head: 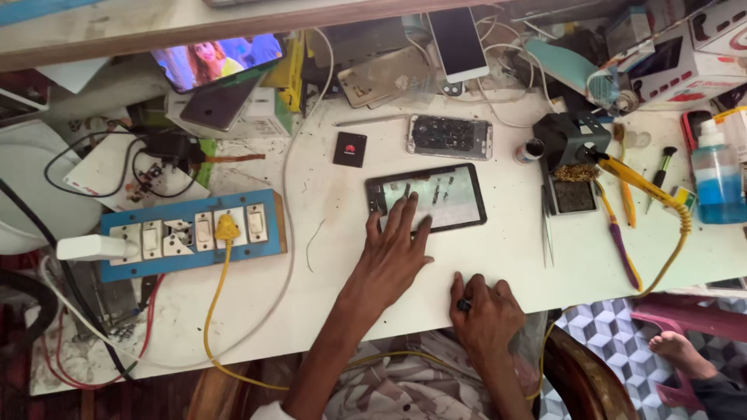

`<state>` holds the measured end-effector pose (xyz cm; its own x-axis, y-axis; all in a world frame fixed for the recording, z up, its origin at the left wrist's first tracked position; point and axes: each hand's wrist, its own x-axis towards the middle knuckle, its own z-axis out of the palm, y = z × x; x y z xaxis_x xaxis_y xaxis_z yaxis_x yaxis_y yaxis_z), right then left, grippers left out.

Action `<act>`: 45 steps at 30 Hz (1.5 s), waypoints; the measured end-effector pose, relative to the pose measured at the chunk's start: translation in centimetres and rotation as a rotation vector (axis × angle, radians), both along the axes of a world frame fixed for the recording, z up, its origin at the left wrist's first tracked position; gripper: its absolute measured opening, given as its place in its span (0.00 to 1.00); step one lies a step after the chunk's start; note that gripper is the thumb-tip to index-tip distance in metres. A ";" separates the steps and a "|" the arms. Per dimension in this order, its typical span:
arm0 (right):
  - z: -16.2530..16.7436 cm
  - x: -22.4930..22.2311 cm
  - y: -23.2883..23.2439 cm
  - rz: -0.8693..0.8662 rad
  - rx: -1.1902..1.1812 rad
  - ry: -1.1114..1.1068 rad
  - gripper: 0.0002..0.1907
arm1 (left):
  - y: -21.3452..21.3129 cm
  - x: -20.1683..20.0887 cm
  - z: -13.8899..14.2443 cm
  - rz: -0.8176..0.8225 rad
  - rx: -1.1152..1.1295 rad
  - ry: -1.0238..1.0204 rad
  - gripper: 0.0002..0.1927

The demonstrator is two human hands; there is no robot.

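Two hands, left hand (391, 253) on tablet (426, 198), right hand (484, 313) beside

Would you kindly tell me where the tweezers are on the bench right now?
In the head view, the tweezers lie on the white table right of centre, between the dark tablet under the left hand and the soldering-iron stand.

The table (327, 257) is white and smudged with grey. A blue board (268, 243) carries white switches, with a yellow plug (226, 229) and yellow cord (214, 311) in it. The tablet (426, 198) has a black frame around a pale grey screen. A small black square (350, 149) bears a red mark. The bottle (717, 180) is clear blue, and the floor (611, 342) shows grey-and-white cubes.
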<state>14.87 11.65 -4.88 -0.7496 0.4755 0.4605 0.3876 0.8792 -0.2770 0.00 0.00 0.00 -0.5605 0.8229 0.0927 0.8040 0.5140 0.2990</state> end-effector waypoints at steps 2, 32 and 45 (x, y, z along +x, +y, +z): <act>0.5 -0.3 -0.9 0.012 0.005 -0.009 0.18 | -1.7 -0.1 -0.2 -0.004 0.037 0.018 0.29; 8.0 -2.9 -3.4 -0.074 -0.232 -0.132 0.18 | -7.0 -5.9 4.1 0.137 0.055 0.106 0.33; 5.9 -4.1 -3.9 -0.040 -0.131 -0.074 0.15 | -9.5 -24.4 9.6 0.506 0.156 0.311 0.62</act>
<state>10.80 7.76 0.97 -0.7582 0.5583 0.3367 0.4453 0.8207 -0.3582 -24.40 -9.54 9.57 -0.8058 0.4252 0.4123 0.5330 0.8241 0.1919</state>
